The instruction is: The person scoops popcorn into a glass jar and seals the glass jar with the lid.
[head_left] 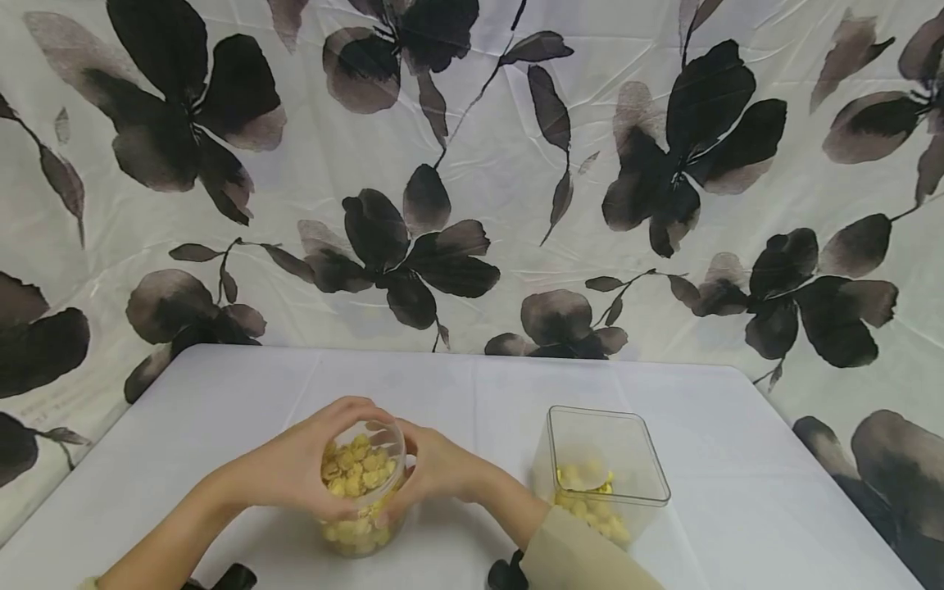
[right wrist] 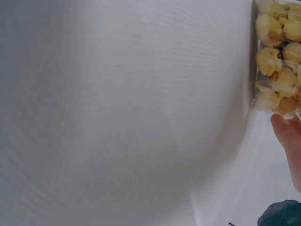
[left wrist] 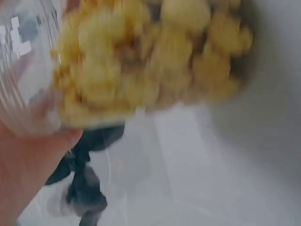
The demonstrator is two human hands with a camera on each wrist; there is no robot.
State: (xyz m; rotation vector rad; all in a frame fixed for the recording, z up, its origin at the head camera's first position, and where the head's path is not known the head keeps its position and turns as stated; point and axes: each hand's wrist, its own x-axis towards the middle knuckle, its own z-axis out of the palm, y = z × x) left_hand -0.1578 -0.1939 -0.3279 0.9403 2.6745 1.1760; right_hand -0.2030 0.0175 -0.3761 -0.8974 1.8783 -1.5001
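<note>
A clear round jar (head_left: 357,541) holds yellow popcorn (head_left: 357,467) and stands on the white table left of centre. From the left, my left hand (head_left: 295,463) curves round the jar, its thumb on the near side and its fingers by the rim. My right hand (head_left: 442,467) grips the jar's right side near the rim. In the left wrist view the popcorn (left wrist: 141,61) is blurred, with part of the left hand (left wrist: 33,165) against the clear wall. In the right wrist view, fingertips (right wrist: 284,132) touch the popcorn-filled jar (right wrist: 277,66) near the right edge.
A clear square container (head_left: 546,459) with popcorn and a shiny yellow-edged piece stands to the right, behind the right forearm. Dark objects (head_left: 507,571) show at the table's near side. A flowered cloth (head_left: 516,164) hangs behind the table (head_left: 701,459).
</note>
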